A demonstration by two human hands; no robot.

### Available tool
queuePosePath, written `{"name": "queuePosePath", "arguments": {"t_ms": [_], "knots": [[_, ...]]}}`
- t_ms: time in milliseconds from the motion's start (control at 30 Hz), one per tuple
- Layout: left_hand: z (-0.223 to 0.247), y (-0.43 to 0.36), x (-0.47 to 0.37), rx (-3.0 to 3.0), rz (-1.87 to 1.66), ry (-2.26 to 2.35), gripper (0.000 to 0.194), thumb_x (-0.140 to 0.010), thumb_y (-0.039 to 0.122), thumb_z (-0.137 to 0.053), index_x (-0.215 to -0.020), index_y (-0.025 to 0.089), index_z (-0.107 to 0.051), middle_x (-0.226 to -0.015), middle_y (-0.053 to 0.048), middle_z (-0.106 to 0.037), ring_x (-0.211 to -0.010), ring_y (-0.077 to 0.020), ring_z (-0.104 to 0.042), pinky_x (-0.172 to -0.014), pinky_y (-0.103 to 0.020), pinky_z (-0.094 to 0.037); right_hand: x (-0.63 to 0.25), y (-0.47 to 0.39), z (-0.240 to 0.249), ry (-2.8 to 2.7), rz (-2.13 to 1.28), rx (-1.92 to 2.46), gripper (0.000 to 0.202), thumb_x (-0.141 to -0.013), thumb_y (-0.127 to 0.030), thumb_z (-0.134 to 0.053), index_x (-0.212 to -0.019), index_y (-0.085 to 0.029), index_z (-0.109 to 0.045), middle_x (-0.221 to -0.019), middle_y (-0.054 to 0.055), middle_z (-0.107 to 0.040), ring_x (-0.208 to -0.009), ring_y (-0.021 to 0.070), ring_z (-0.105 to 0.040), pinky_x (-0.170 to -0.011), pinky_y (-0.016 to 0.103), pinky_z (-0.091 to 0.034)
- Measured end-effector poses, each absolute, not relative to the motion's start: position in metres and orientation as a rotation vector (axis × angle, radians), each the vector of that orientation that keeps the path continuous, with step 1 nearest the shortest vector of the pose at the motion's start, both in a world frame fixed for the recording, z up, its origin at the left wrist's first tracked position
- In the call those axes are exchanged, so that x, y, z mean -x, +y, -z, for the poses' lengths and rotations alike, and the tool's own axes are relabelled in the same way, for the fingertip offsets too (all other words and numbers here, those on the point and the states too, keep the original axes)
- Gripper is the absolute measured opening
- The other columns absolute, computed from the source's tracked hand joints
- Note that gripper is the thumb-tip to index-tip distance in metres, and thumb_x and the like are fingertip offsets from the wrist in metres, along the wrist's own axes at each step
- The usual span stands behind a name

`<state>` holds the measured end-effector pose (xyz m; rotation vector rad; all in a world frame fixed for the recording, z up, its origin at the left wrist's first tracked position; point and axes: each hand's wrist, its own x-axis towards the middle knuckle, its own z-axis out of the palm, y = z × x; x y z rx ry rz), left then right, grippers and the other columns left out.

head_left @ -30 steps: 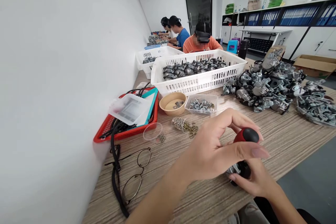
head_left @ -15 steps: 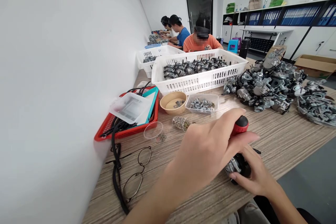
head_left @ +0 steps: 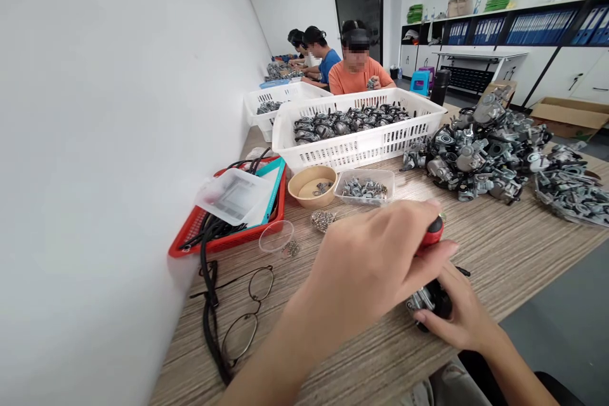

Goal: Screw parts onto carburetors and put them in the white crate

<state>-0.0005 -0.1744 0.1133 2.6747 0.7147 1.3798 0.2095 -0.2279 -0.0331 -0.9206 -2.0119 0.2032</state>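
My left hand (head_left: 366,260) is closed around a screwdriver (head_left: 432,232) with a red and black handle, its shaft hidden behind my fingers. The screwdriver stands over a carburetor (head_left: 420,300), a grey metal body with black parts, low above the near edge of the table. Wrapped round that carburetor from the right is my right hand (head_left: 464,314), its thumb pressed on the near side. Where the tool's tip meets the metal is hidden. Beyond my left hand lie a small heap of screws (head_left: 323,221) and a clear tub of metal parts (head_left: 365,188).
A white basket (head_left: 361,151) of carburetors stands behind, and more carburetors (head_left: 480,152) are piled at right. A tan bowl (head_left: 311,196), red basket (head_left: 228,242) and glasses (head_left: 240,336) lie on the left. A person in orange (head_left: 364,73) sits across.
My left hand and the screwdriver handle have shifted slightly left and turned a little; both hands keep their grips. The person in orange has raised their head.
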Motion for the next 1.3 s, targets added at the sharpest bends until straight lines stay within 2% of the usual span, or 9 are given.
{"name": "queuePosePath", "arguments": {"t_ms": [167,333,433,567,667,800,933,1133,1300], "knots": [[-0.109,-0.188,-0.017,-2.805,-1.66,0.975,0.025,-0.104,0.03,-0.069,-0.122,0.013,-0.063,-0.086,-0.005,-0.08,-0.066,-0.0177,-0.075,-0.053,-0.028,-0.049,-0.209,-0.228,0.032,-1.991,-0.199,0.933,0.038,-0.104,-0.049,-0.063,-0.13,-0.021,-0.061,-0.12,0.014,-0.075,-0.104,0.0289,-0.076,-0.083,0.037,-0.064],[-0.113,-0.196,-0.023,-2.632,-1.514,0.904,0.024,-0.111,0.029,-0.058,-0.126,0.012,-0.066,-0.088,-0.004,-0.083,-0.069,-0.0148,-0.076,-0.05,-0.026,-0.05,-0.208,-0.229,0.03,-1.991,-0.246,0.925,0.037,-0.102,-0.044,-0.065,-0.132,-0.021,-0.061,-0.12,0.014,-0.075,-0.104,0.0292,-0.076,-0.082,0.037,-0.063],[-0.116,-0.186,-0.015,-2.529,-1.391,0.687,0.024,-0.109,0.028,-0.061,-0.128,0.013,-0.066,-0.109,-0.007,-0.085,-0.088,-0.0167,-0.081,-0.07,-0.024,-0.061,-0.208,-0.229,0.033,-1.988,-0.229,0.936,0.036,-0.101,-0.044,-0.066,-0.128,-0.022,-0.061,-0.114,0.012,-0.075,-0.1,0.0282,-0.075,-0.084,0.038,-0.063],[-0.118,-0.172,-0.002,-2.4,-1.158,0.47,0.028,-0.108,0.021,-0.062,-0.137,0.021,-0.063,-0.119,0.0,-0.084,-0.103,-0.0127,-0.081,-0.092,-0.019,-0.063,-0.208,-0.229,0.034,-1.998,-0.236,0.949,0.043,-0.102,-0.048,-0.064,-0.134,-0.021,-0.059,-0.128,0.016,-0.072,-0.112,0.0316,-0.074,-0.09,0.041,-0.062],[-0.116,-0.171,-0.002,-2.48,-1.209,0.556,0.029,-0.108,0.022,-0.062,-0.137,0.024,-0.06,-0.121,0.0,-0.083,-0.103,-0.0136,-0.081,-0.088,-0.022,-0.066,-0.207,-0.228,0.031,-2.004,-0.254,0.923,0.045,-0.102,-0.048,-0.065,-0.137,-0.021,-0.058,-0.127,0.016,-0.072,-0.111,0.0316,-0.074,-0.089,0.041,-0.062],[-0.112,-0.183,-0.013,-2.697,-1.468,0.828,0.028,-0.103,0.035,-0.072,-0.126,0.021,-0.063,-0.101,-0.002,-0.083,-0.085,-0.0184,-0.081,-0.069,-0.028,-0.066,-0.206,-0.227,0.029,-1.98,-0.271,0.911,0.037,-0.104,-0.051,-0.062,-0.127,-0.022,-0.059,-0.114,0.012,-0.073,-0.1,0.0274,-0.073,-0.085,0.037,-0.062],[-0.112,-0.195,-0.019,-2.658,-1.514,1.276,0.023,-0.105,0.034,-0.068,-0.125,0.022,-0.068,-0.091,-0.001,-0.081,-0.07,-0.0166,-0.078,-0.052,-0.027,-0.057,-0.208,-0.227,0.031,-2.006,-0.346,0.914,0.041,-0.102,-0.051,-0.065,-0.129,-0.021,-0.059,-0.124,0.015,-0.071,-0.113,0.0295,-0.072,-0.094,0.041,-0.06],[-0.12,-0.194,-0.01,-2.586,-1.361,1.226,0.028,-0.106,0.022,-0.065,-0.133,0.015,-0.067,-0.107,-0.003,-0.084,-0.086,-0.0171,-0.082,-0.078,-0.026,-0.067,-0.209,-0.226,0.034,-2.001,-0.415,0.902,0.044,-0.099,-0.048,-0.071,-0.131,-0.021,-0.058,-0.127,0.015,-0.07,-0.116,0.0295,-0.071,-0.096,0.041,-0.059],[-0.128,-0.189,0.005,-2.586,-1.142,0.8,0.029,-0.105,0.016,-0.062,-0.133,0.023,-0.064,-0.118,0.002,-0.083,-0.096,-0.0116,-0.081,-0.081,-0.018,-0.065,-0.207,-0.227,0.036,-1.979,-0.363,0.897,0.045,-0.1,-0.05,-0.069,-0.133,-0.021,-0.058,-0.124,0.014,-0.071,-0.113,0.0289,-0.071,-0.094,0.04,-0.059]]}}
